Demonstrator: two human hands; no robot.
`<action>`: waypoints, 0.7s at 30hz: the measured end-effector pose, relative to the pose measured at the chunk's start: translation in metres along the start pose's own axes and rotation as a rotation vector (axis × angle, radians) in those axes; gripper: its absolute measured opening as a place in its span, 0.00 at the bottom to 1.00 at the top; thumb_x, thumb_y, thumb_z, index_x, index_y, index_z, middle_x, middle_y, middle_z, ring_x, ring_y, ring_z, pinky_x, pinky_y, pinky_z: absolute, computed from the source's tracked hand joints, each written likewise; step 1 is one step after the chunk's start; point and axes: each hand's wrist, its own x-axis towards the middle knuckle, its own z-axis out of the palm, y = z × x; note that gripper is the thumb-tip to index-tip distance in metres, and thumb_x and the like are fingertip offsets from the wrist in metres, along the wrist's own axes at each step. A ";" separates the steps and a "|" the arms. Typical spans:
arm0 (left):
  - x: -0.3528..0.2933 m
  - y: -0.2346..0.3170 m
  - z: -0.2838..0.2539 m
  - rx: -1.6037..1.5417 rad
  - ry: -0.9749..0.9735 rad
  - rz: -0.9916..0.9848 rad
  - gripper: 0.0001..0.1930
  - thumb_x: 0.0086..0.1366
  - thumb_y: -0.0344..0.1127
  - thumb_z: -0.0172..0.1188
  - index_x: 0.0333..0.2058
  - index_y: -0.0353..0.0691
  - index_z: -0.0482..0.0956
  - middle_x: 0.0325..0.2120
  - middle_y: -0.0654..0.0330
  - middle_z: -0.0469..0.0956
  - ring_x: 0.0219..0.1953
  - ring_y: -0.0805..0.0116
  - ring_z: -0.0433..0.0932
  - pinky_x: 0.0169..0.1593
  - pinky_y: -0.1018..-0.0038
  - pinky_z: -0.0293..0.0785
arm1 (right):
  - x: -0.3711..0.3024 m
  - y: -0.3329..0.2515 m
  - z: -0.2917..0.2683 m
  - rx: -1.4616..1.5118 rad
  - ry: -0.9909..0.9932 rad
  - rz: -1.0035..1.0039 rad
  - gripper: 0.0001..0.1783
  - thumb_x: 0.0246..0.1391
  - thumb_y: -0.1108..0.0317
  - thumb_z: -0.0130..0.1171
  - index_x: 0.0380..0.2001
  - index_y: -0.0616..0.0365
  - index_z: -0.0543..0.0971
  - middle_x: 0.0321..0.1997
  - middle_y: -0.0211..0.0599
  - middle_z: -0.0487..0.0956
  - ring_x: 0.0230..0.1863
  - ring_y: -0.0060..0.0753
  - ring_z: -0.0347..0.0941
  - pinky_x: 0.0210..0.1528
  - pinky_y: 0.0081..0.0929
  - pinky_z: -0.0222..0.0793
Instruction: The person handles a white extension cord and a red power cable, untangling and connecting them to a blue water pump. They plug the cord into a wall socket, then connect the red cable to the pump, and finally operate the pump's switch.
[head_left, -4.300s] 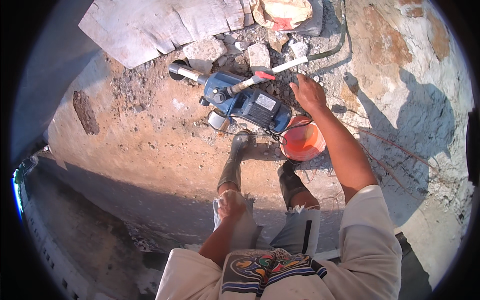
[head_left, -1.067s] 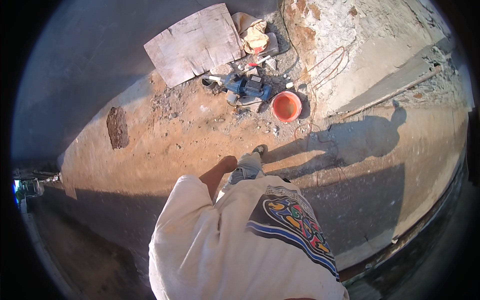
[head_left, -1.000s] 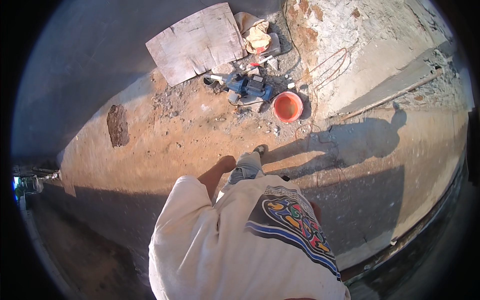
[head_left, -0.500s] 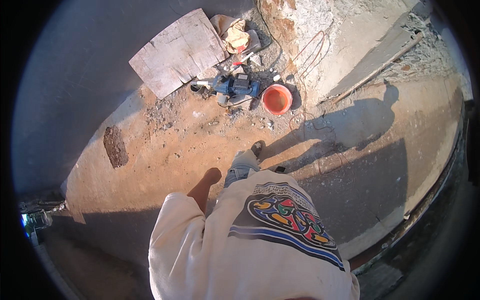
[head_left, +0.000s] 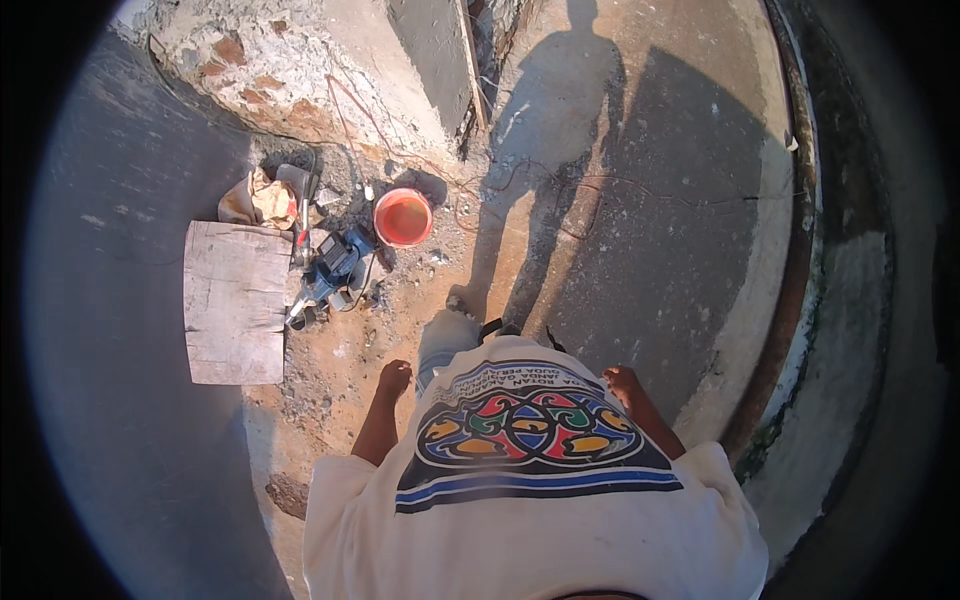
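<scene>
At my left side hangs my left hand (head_left: pixel 396 377), its fingers curled in and no object showing in it. My right hand (head_left: pixel 621 384) is by my right hip, also with bent fingers and nothing visible in it. Neither hand touches anything on the ground. Ahead and to the left, closest to my left hand, a blue electric water pump (head_left: pixel 338 259) lies on rubble. Beside the pump stands an orange-red bucket (head_left: pixel 427 232) with murky brownish contents.
A worn wooden board (head_left: pixel 235 310) lies left of the pump, with a crumpled beige cloth (head_left: pixel 270 199) beyond it. A rough broken concrete block (head_left: pixel 290 70) rises ahead. A thin reddish cable (head_left: pixel 640 184) trails over the ground. Along the right runs a curved raised edge (head_left: pixel 793 200).
My view has turned right, so the bucket, pump and board have shifted left in it. My right hand has come into view, and my shadow falls more straight ahead.
</scene>
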 end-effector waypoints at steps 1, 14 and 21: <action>0.003 0.007 0.002 0.009 -0.010 0.011 0.14 0.59 0.33 0.55 0.43 0.37 0.79 0.25 0.55 0.80 0.24 0.67 0.79 0.28 0.73 0.74 | 0.004 0.013 -0.005 0.027 0.001 0.025 0.17 0.57 0.59 0.55 0.45 0.57 0.79 0.35 0.39 0.80 0.35 0.39 0.79 0.31 0.43 0.74; 0.097 0.153 0.052 0.289 -0.169 -0.004 0.14 0.58 0.30 0.56 0.43 0.35 0.78 0.29 0.53 0.81 0.25 0.66 0.80 0.30 0.72 0.76 | 0.057 -0.010 -0.039 0.300 0.025 0.162 0.16 0.55 0.60 0.58 0.42 0.58 0.79 0.32 0.38 0.78 0.26 0.34 0.75 0.25 0.36 0.71; 0.237 0.302 0.153 0.608 -0.201 0.214 0.17 0.57 0.38 0.58 0.45 0.39 0.79 0.34 0.48 0.82 0.38 0.56 0.81 0.43 0.65 0.76 | 0.097 -0.084 -0.099 0.167 -0.084 0.196 0.17 0.54 0.58 0.56 0.39 0.61 0.79 0.32 0.40 0.79 0.30 0.35 0.76 0.31 0.36 0.72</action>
